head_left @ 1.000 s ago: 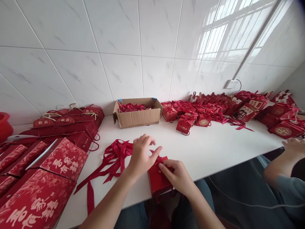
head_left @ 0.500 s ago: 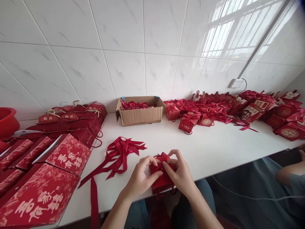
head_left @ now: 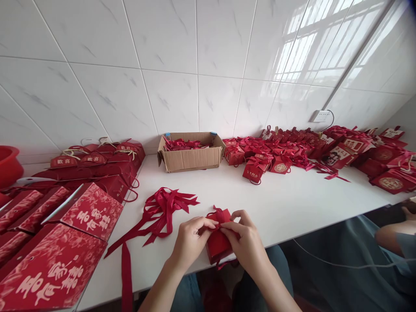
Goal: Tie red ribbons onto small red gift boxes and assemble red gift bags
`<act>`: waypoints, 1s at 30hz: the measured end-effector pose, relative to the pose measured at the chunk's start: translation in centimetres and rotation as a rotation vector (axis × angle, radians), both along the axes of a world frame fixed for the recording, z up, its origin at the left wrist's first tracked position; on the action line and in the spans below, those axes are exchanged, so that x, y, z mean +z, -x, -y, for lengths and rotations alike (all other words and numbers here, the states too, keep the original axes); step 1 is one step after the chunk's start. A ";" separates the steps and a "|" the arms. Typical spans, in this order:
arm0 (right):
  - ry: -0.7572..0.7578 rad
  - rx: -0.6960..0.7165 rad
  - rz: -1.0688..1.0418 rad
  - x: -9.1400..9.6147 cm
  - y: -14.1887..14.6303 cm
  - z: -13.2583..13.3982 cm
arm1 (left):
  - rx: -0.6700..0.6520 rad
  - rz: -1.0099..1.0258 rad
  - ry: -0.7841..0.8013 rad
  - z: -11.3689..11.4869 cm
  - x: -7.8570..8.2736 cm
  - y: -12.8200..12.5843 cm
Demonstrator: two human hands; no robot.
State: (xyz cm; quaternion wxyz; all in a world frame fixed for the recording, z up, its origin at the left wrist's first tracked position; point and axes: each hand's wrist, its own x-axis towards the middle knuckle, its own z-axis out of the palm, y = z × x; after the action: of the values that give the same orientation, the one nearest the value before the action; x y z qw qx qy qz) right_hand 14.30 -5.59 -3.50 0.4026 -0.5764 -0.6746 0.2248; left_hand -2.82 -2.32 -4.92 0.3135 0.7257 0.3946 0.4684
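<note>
A small red gift box [head_left: 218, 248] sits at the table's front edge, between my hands. On top of it a red ribbon [head_left: 220, 214] forms a loop and knot. My left hand [head_left: 192, 237] pinches the ribbon from the left, thumb and forefinger together. From the other side my right hand [head_left: 244, 234] pinches it too, its fingertips meeting the left ones at the knot. The exact ribbon ends are hidden by my fingers. To the left lies a heap of loose red ribbons [head_left: 164, 212], one strip hanging over the edge.
A cardboard box [head_left: 191, 160] holding red ribbons stands by the wall. Large printed red boxes [head_left: 48, 268] fill the left side. Several finished-looking red boxes with bows [head_left: 255, 168] crowd the back right. Another person's arm [head_left: 390, 238] shows at far right.
Both hands have drawn closer together over the knot, fingertips now meeting. The ribbon loop stands more visibly above them. The box has shifted slightly in view.
</note>
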 end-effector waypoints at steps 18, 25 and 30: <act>0.250 0.186 -0.495 -1.2 -1.2 -1.4 | -0.035 0.040 0.101 -0.8 0.6 -0.7; 0.257 0.207 -0.360 -0.6 -1.2 -0.2 | -0.030 -0.022 0.123 -0.6 0.1 -0.3; 0.257 0.304 -0.287 0.3 -3.1 0.2 | -0.066 -0.038 0.154 -0.9 0.2 0.1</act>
State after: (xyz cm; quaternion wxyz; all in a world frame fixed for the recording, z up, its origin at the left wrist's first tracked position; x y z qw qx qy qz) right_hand 17.42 -5.79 -3.22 0.3794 -0.4771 -0.6552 0.4462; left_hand -2.92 -1.40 -4.69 0.3762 0.7206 0.4112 0.4124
